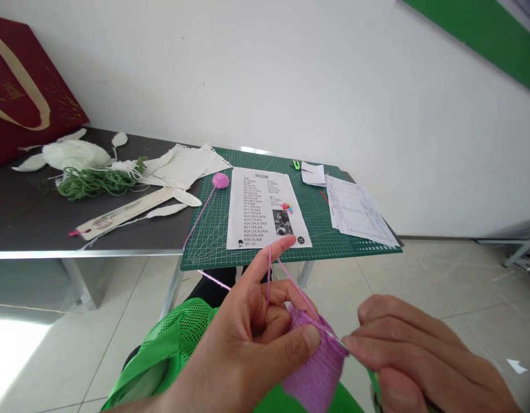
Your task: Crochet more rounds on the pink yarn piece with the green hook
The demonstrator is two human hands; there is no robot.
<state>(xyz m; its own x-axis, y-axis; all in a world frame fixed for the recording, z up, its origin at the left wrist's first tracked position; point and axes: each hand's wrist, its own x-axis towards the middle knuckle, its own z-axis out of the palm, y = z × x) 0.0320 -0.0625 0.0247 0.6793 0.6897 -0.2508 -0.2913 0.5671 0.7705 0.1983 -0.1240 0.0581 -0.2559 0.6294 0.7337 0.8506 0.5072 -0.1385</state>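
Note:
My left hand [256, 332] pinches the upper edge of a pink-purple crochet piece [319, 373] between thumb and fingers. Its index finger points out, with pink yarn [296, 284] looped over it and running down to the work. Closed round a crochet hook [349, 351], my right hand [420, 350] is to the right of the piece. The hook's metal shaft meets the stitches at the piece's top edge; part of a green handle shows below my fingers. A small pink yarn ball [221, 180] lies on the mat, its strand trailing over the near edge.
A green cutting mat [334, 229] bears a printed pattern sheet [265, 212], small colourful clips [286, 206], white papers [355, 209] and a bright green item [296, 164]. Left on the dark table lie green yarn [97, 182], white crocheted pieces [76, 155] and a red bag [28, 92].

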